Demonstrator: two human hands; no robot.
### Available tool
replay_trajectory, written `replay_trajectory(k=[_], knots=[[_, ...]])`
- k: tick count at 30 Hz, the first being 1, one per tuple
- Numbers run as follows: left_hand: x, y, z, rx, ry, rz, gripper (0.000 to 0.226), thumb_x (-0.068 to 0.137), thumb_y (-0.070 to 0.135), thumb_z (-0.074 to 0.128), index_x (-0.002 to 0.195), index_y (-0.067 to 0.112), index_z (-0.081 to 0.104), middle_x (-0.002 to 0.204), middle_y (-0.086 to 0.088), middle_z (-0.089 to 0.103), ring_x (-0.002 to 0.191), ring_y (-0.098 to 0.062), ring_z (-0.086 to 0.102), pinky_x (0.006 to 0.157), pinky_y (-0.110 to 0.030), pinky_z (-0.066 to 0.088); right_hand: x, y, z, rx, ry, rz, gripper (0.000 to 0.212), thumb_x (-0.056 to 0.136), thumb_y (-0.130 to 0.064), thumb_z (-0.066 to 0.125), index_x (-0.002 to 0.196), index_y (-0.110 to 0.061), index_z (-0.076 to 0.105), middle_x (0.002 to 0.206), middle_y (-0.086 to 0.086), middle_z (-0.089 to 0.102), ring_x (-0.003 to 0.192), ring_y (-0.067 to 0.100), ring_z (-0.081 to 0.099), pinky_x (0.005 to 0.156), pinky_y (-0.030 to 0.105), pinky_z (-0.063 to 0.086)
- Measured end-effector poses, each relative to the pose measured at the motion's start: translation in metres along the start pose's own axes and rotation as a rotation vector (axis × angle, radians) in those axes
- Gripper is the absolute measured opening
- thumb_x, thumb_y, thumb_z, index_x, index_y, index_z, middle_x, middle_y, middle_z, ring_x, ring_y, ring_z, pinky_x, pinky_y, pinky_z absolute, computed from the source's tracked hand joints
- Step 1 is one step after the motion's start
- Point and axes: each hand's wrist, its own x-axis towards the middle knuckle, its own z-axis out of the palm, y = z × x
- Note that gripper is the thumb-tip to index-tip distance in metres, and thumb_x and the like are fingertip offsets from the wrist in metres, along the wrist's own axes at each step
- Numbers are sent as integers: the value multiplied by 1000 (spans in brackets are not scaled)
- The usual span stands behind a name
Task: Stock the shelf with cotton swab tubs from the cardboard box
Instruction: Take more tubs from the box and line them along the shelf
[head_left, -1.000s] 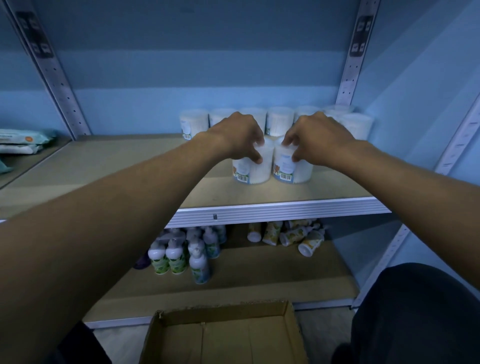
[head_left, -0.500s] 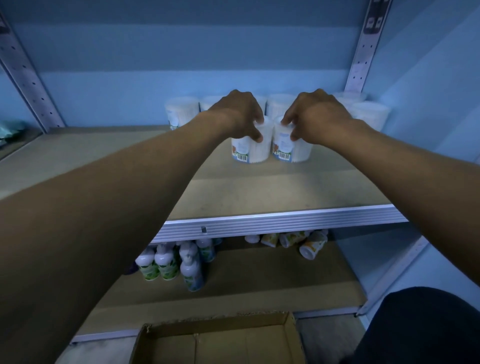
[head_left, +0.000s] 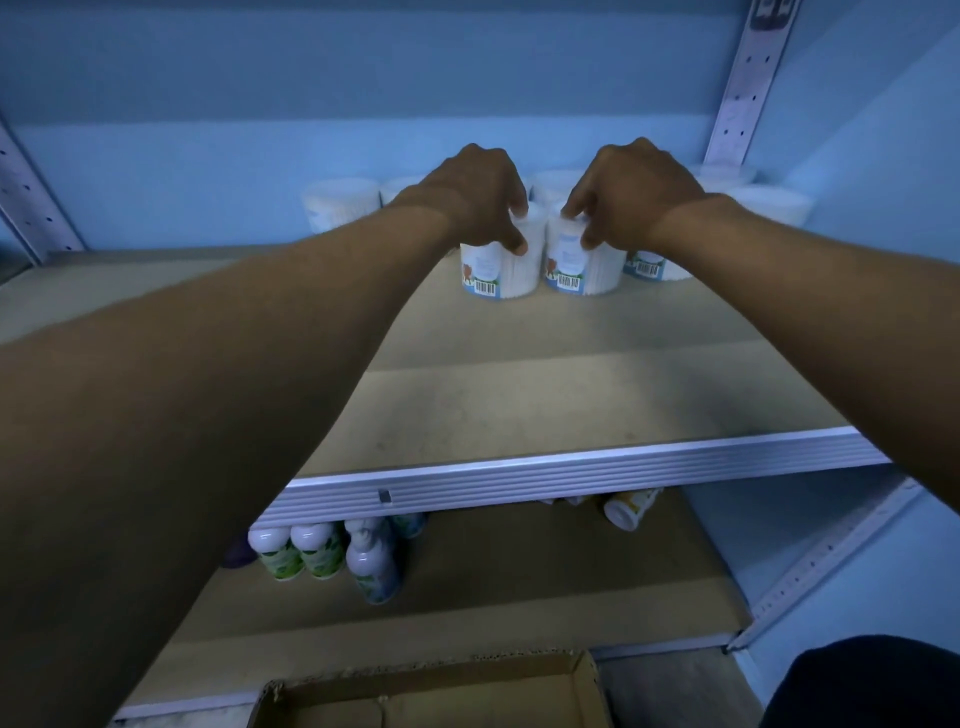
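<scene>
Head view: fingers (head_left: 511, 210) curl over two tubs (head_left: 582, 265).

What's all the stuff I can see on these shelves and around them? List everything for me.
Cotton swab tubs: two in front held by the hands, a third beside them to the right, more in a row behind, exact number hidden by the hands; white with blue labels; back of the upper shelf.
Upper shelf: one, tan board with a silvery front edge.
Bottles: several, white caps and green or blue labels; standing on the lower shelf, left.
Lying bottle: at least one, yellowish; lower shelf, right.
Cardboard box: one, brown, open; bottom of the view.
Shelf uprights: pale perforated metal, at both sides.
Left hand: grips the left front tub from above.
Right hand: grips the right front tub from above.
</scene>
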Motion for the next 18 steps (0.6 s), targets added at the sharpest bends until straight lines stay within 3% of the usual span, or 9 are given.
replay_trajectory(k=[8, 18], knots=[[14, -1, 3, 24, -7, -5, 50, 68, 39, 88, 112, 23, 71, 118, -1, 66, 103, -23, 64, 91, -38, 54, 8, 7, 4, 9, 28, -46, 40, 74, -12, 85, 112, -20, 76, 117, 8, 66, 117, 31, 54, 91, 36, 45], [13, -3, 4, 38, 1, 22, 50, 74, 39, 83, 119, 22, 69, 124, -2, 64, 112, -22, 60, 96, -34, 49, 11, 8, 4, 15, 23, -44, 41, 75, -11, 85, 113, -20, 75, 120, 9, 66, 119, 32, 53, 94, 37, 46]])
